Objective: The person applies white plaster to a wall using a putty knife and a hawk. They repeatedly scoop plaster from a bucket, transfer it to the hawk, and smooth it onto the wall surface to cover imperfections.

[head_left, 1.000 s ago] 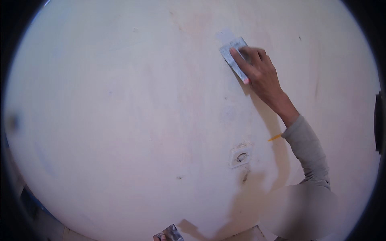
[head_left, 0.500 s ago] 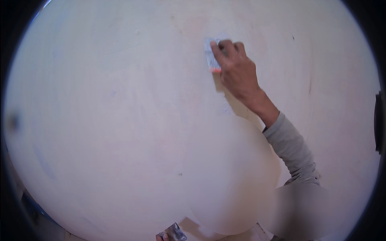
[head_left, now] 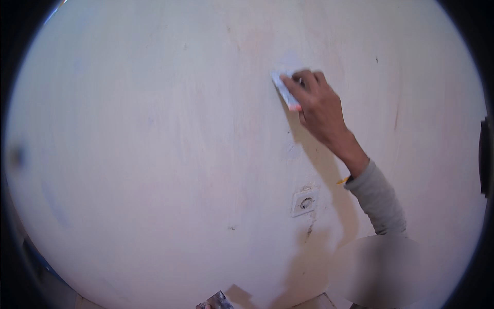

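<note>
My right hand (head_left: 323, 110) grips a flat filling knife (head_left: 288, 95), its blade smeared whitish and red at one lower corner. Fingers press on the blade's back, and its left edge is at the pale wall (head_left: 170, 129), tilted a little. A faint bluish-white smear (head_left: 290, 57) shows just above it. At the bottom edge, the fingertips of my left hand (head_left: 204, 306) are closed on a second flat, dark grey metal blade (head_left: 220, 300) with pale smears. Most of that hand is cut off by the frame.
A square wall socket (head_left: 305, 202) with chipped wall around it sits below my right hand. Beside my sleeve, a small yellow piece (head_left: 342, 181) shows. Small dark marks dot the wall. The floor (head_left: 82, 301) appears at lower left. A blurred patch covers part of the lower right.
My right hand and its filling knife have moved down and slightly right, the blade now more tilted. The wall socket shows now. My left hand sits slightly lower and farther left.
</note>
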Action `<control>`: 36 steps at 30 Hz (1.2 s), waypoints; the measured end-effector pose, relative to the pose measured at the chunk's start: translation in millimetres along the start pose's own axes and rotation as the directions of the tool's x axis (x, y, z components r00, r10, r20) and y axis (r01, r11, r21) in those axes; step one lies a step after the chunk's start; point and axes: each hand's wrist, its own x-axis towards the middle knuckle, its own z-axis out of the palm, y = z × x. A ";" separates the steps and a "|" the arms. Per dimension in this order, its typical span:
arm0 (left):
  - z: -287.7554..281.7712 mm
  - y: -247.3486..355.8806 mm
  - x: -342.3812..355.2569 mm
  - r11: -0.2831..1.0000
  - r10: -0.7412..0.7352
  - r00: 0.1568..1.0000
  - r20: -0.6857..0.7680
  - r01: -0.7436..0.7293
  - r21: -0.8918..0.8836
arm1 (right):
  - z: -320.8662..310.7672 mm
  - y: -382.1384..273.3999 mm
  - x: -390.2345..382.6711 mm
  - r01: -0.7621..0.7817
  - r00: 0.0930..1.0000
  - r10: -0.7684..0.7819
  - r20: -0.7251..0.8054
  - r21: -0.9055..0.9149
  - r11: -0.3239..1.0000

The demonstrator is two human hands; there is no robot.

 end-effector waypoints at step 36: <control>21.5 35.0 -3.6 0.992 0.043 0.999 -0.023 -0.040 0.121 | -44.9 -58.7 -71.7 -0.028 0.936 -0.039 0.350 0.184 0.983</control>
